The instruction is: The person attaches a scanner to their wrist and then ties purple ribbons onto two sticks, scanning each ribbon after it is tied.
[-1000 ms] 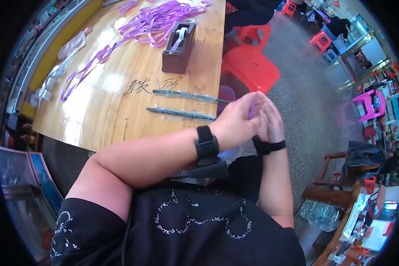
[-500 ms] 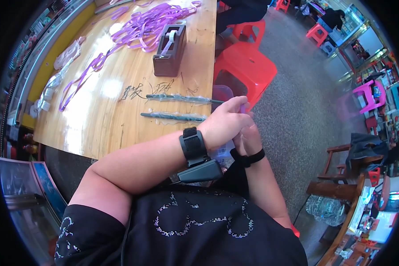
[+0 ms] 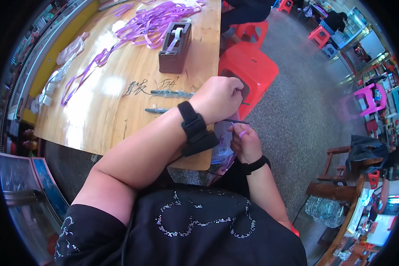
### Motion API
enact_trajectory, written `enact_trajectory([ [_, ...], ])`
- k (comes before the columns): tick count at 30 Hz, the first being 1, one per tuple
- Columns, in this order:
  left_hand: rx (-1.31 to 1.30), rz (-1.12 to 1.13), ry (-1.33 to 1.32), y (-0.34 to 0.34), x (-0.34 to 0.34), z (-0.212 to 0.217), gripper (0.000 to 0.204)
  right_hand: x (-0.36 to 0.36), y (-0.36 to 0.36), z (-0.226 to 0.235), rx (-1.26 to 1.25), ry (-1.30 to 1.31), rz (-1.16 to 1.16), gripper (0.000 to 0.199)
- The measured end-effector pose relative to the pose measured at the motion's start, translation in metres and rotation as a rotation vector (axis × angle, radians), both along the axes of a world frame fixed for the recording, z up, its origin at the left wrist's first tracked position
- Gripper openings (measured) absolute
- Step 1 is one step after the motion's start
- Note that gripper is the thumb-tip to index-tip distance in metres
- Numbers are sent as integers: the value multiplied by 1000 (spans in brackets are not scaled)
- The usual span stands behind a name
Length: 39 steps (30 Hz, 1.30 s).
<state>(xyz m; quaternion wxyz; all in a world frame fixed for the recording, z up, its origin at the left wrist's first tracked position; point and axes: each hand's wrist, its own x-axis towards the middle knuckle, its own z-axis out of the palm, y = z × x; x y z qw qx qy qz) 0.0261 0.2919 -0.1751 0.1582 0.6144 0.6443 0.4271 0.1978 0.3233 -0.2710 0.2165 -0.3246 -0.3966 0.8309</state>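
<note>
Currently left hand pinches a thin dark rod; right hand just below at 5 o'clock grips its purple strip, off the wooden surface edge. Tape dispenser sits at 11 o'clock, purple ribbons beyond it, and red stool at 1 o'clock close behind the hands.

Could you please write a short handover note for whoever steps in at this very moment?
Left hand: closed in a fist, gripping a thin dark stick.
Right hand: below it, pinching a purple strip beside a clear packet on the lap.
Wooden table: two wrapped sticks, tape dispenser, pile of purple ribbons.
Done: nothing finished that can be told.
Left: the two wrapped sticks lie untouched.
</note>
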Motion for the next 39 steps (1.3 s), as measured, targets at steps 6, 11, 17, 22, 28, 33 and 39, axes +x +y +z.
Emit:
enact_trajectory([
  [6,39,-20,120,13,-4,-22,19,12,25,-8,176,-20,-110,14],
  [11,-8,31,147,15,-8,-22,20,-3,45,-6,827,-220,-184,16],
  [17,-71,0,34,16,-12,-25,20,-13,38,17,1168,-332,-126,17],
  [22,-133,-115,103,15,-14,-22,19,-12,20,1,1113,-386,-88,20],
  [28,-165,-132,142,14,-13,-20,16,-8,15,-21,1074,-313,-84,20],
  [33,-134,-140,187,14,-13,-21,15,-7,9,-31,845,-157,-194,27],
  [39,-127,-156,174,14,-14,-21,15,1,-9,-15,695,-59,-246,30],
])
